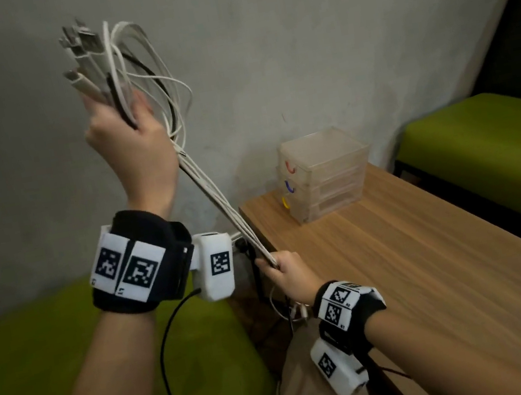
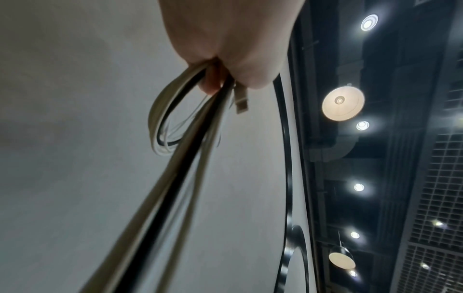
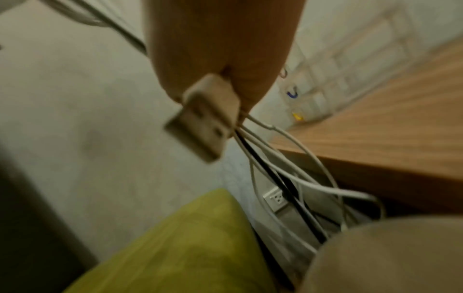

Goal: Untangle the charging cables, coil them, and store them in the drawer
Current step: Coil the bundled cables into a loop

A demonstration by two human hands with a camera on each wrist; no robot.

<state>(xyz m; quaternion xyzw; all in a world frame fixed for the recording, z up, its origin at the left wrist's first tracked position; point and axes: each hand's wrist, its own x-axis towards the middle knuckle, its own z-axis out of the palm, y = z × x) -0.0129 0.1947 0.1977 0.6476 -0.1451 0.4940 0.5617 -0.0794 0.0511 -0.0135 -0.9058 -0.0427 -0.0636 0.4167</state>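
My left hand (image 1: 125, 130) is raised high and grips a bundle of charging cables (image 1: 140, 79), several white and one black, with plugs sticking up above the fingers. From there the cables (image 1: 218, 201) run taut, down and right, to my right hand (image 1: 282, 270), which grips them near the table's left corner. In the left wrist view the cables (image 2: 175, 168) loop under the fist (image 2: 225, 49). The right wrist view shows a white USB plug (image 3: 203, 119) sticking out of the fist (image 3: 225, 49), with loose ends (image 3: 288, 178) hanging below. A clear three-drawer box (image 1: 324, 172) stands shut on the table.
The wooden table (image 1: 439, 270) stretches to the right, bare but for the drawer box at its far left corner. Green cushioned benches sit at the lower left (image 1: 70, 352) and far right (image 1: 485, 140). A grey wall (image 1: 293, 35) stands behind. A wall socket (image 3: 275, 199) is below the table.
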